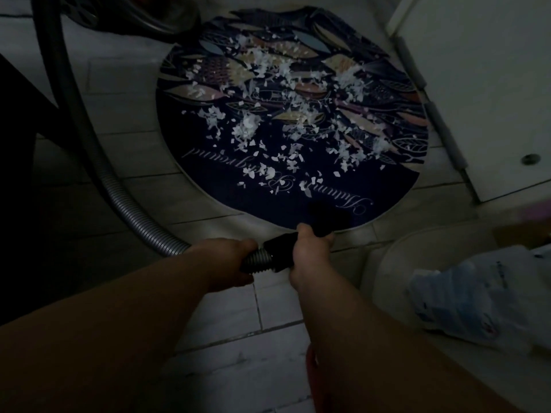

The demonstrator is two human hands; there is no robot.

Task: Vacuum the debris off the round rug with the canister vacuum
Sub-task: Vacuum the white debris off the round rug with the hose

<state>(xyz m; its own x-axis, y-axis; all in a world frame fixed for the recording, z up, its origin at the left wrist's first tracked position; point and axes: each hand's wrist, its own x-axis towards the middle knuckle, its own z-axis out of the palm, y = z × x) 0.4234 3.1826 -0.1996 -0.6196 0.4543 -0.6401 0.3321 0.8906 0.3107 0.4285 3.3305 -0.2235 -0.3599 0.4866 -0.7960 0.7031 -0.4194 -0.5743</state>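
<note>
Low light, detail is limited.

- Rug [283, 210]: round, dark navy, leaf print and script lettering, flat on the tiled floor [119, 120].
- Debris [249, 126]: white paper-like scraps spread over the rug's middle and its half toward the door. The near rim strip of the rug has almost none.
- Hose [119, 198]: grey, ribbed. It runs down past the rug's left edge and curves along the floor to the hands, just short of the rug's near rim.
- Left hand [226, 263]: clenched round the ribbed hose where it meets the black cuff [280, 248].
- Right hand [310, 254]: wrapped round the black tube just ahead of the cuff, at the rug's near rim.
- Nozzle [328, 217]: black, and its end overlaps the rug's near rim. Can't tell if it touches the pile.
- Vacuum body [134, 16]: dark shape beyond the rug's far-left edge, cut off by the frame.
- White door [477, 84]: stands along the rug's right side, with a knob [530, 158] low on it.
- Plastic bag [477, 299]: crumpled, well off the rug's near-right side.
</note>
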